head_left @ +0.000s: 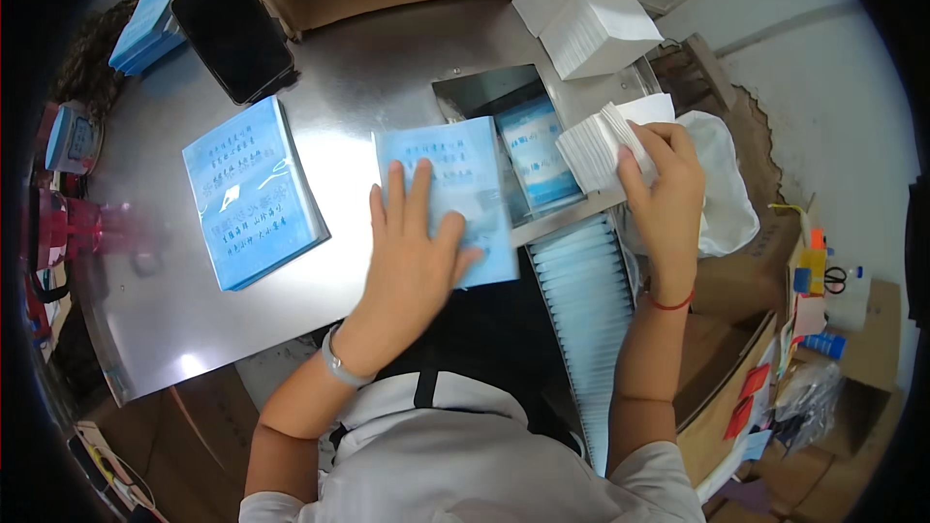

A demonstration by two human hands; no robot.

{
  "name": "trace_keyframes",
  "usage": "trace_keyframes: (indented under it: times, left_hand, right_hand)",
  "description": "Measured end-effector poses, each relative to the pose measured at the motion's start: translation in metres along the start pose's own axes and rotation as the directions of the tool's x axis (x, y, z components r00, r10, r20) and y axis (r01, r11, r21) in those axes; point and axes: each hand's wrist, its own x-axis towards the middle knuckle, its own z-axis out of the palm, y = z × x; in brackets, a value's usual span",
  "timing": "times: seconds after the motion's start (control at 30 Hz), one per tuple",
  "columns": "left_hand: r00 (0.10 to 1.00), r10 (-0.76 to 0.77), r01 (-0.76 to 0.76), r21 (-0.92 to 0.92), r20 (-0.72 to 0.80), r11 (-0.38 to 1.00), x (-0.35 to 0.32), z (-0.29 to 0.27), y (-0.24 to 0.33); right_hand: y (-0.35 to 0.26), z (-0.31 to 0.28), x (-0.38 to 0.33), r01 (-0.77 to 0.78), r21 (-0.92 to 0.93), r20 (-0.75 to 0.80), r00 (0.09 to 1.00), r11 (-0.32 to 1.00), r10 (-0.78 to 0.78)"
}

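Steel tabletop (387, 77) fills our view. Well left of our fingers lies a stack of blue packets (254, 192), apparently finished, with a dark tablet (232, 27) beyond it. Our left hand (412, 252) lies flat, fingers spread, on a single blue packet (450, 189) at the near table edge. Just right of those fingers a metal chute (528, 150) holds another packet, and a long row of packets (586, 300) still waits below. Our right hand (664, 199) pinches a white paper stack (596, 145); more white stacks (586, 10) lie beyond our fingertips.
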Motion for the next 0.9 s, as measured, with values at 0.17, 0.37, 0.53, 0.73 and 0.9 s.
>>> trace_keyframes:
  times: [0.17,0.37,0.53,0.73,0.9]
  left_hand:
    - [0.998,0.037,-0.034,-0.063,0.052,0.997,-0.010,-0.022,-0.014]
    - [0.993,-0.110,0.106,-0.100,-0.034,0.989,-0.014,-0.021,-0.030]
    - [0.983,0.179,-0.180,-0.033,-0.033,0.983,-0.011,-0.012,-0.020]
    - [0.994,0.011,-0.033,0.197,0.113,0.980,0.029,-0.024,-0.003]
    - [0.995,0.023,-0.048,0.262,0.099,0.964,0.040,-0.010,-0.012]
  right_hand:
    - [-0.036,0.011,-0.027,0.303,-0.147,-0.057,0.948,0.942,-0.314]
    - [-0.086,0.077,-0.041,0.443,0.061,0.197,0.873,0.894,-0.446]
    - [-0.065,0.078,-0.028,0.378,0.340,0.106,0.895,0.861,-0.434]
    - [-0.027,0.027,-0.015,-0.006,-0.166,-0.153,0.988,0.986,-0.020]
    - [-0.017,0.022,-0.011,-0.065,-0.115,-0.074,0.996,0.991,0.057]
